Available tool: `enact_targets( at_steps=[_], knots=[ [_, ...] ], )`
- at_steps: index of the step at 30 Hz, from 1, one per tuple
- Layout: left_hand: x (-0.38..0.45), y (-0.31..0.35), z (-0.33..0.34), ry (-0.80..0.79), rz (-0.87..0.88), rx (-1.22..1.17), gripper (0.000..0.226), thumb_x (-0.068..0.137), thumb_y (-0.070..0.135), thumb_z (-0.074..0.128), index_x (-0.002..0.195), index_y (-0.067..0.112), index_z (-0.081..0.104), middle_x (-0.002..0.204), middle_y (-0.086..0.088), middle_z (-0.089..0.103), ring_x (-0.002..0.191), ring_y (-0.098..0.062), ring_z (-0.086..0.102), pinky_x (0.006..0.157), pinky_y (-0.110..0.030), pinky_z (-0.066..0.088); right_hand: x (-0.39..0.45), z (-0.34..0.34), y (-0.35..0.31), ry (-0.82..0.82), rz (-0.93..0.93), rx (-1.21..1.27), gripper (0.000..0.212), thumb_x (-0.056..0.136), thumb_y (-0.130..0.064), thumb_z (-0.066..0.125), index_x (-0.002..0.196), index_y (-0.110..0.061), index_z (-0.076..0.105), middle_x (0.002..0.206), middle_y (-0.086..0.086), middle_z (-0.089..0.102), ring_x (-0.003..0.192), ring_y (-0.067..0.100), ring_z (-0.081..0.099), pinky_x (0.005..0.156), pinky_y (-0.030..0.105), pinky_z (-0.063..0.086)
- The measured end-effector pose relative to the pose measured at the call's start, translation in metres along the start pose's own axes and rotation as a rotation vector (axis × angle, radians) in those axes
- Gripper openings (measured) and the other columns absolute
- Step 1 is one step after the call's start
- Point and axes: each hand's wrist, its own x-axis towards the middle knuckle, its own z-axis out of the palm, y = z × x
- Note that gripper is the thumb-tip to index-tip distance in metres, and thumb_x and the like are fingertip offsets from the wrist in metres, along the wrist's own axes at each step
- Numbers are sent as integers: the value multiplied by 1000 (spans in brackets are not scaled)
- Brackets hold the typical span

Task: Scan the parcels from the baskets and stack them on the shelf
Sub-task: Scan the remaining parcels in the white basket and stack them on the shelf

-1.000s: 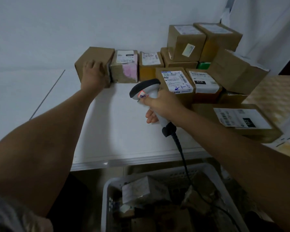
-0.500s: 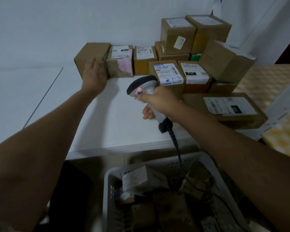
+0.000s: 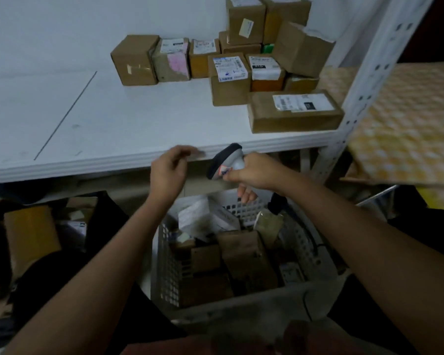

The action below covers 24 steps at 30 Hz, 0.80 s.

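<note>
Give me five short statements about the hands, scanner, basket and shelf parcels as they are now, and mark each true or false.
1. The right hand grips the barcode scanner. True.
2. The left hand holds a parcel. False: it holds nothing.
3. The white basket is empty. False: parcels lie in it.
4. The plain brown box stands leftmost in the row on the shelf. True.
5. The flat labelled parcel lies at the shelf's left end. False: it lies near the right upright.
</note>
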Motion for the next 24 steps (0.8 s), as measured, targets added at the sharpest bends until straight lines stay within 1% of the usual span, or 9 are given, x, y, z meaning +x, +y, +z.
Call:
enact_targets(
  at_steps=[3, 5, 7, 10, 12, 15, 17, 20, 24],
  knots=[
    [-46, -17, 24, -93, -109, 15, 37, 94, -6, 50, 111, 18, 72, 110, 7, 69, 105, -7, 64, 87, -11, 49, -6, 20, 31, -20, 80, 19, 48, 95, -35, 61, 95, 13, 67, 77, 21, 73, 68, 32, 72, 64, 34, 57],
    [-65, -40, 38, -198, -241, 74, 37, 96, -5, 48, 117, 17, 69, 117, 2, 68, 108, -11, 62, 75, -5, 45, -4, 33, 49, -38, 162, 43, 48, 97, -36, 58, 99, 11, 67, 80, 20, 73, 66, 29, 70, 58, 29, 54],
    [-74, -65, 48, -328, -322, 156, 37, 97, -2, 50, 125, 18, 64, 128, -2, 65, 113, -12, 59, 74, -10, 45, 1, 43, 65, -44, 243, 65, 45, 99, -36, 55, 100, 7, 64, 75, 14, 71, 56, 20, 65, 50, 22, 50],
    [-77, -88, 61, -499, -403, 231, 38, 99, 6, 56, 135, 17, 56, 136, -5, 59, 116, -16, 57, 81, -17, 47, 13, 51, 92, 7, 311, 136, 40, 97, -35, 59, 96, 5, 64, 64, 7, 66, 49, 15, 62, 45, 20, 48],
    [-80, -93, 72, -659, -385, 198, 35, 98, 13, 60, 132, 19, 57, 134, -4, 58, 118, -19, 56, 82, -16, 45, 20, 52, 109, 37, 360, 198, 35, 97, -31, 61, 100, 4, 64, 64, 9, 67, 50, 17, 63, 46, 22, 47],
    [-94, -98, 101, -963, -273, 168, 34, 98, 26, 63, 129, 33, 51, 136, 5, 50, 130, -17, 47, 105, -29, 38, 26, 49, 129, 89, 422, 269, 29, 96, -28, 61, 98, 1, 63, 66, 13, 68, 52, 21, 65, 48, 25, 50],
    [-107, -102, 123, -1068, -220, 193, 51, 97, 36, 62, 144, 27, 44, 148, 7, 38, 138, -14, 35, 120, -39, 26, 27, 47, 141, 108, 454, 299, 32, 96, -29, 61, 100, 2, 62, 67, 14, 69, 53, 22, 65, 50, 26, 50],
    [-120, -110, 151, -1164, -207, 254, 77, 91, 54, 63, 153, 20, 34, 157, -2, 33, 145, -23, 32, 121, -44, 26, 27, 45, 156, 117, 486, 329, 34, 95, -31, 62, 100, 2, 64, 65, 13, 68, 48, 20, 64, 50, 26, 50],
    [-125, -121, 175, -1248, -229, 412, 99, 87, 61, 61, 160, 14, 14, 167, -11, 11, 153, -29, 13, 125, -46, 14, 25, 41, 167, 117, 513, 373, 36, 95, -34, 61, 94, 2, 64, 65, 14, 67, 50, 22, 63, 54, 27, 51]
  ],
)
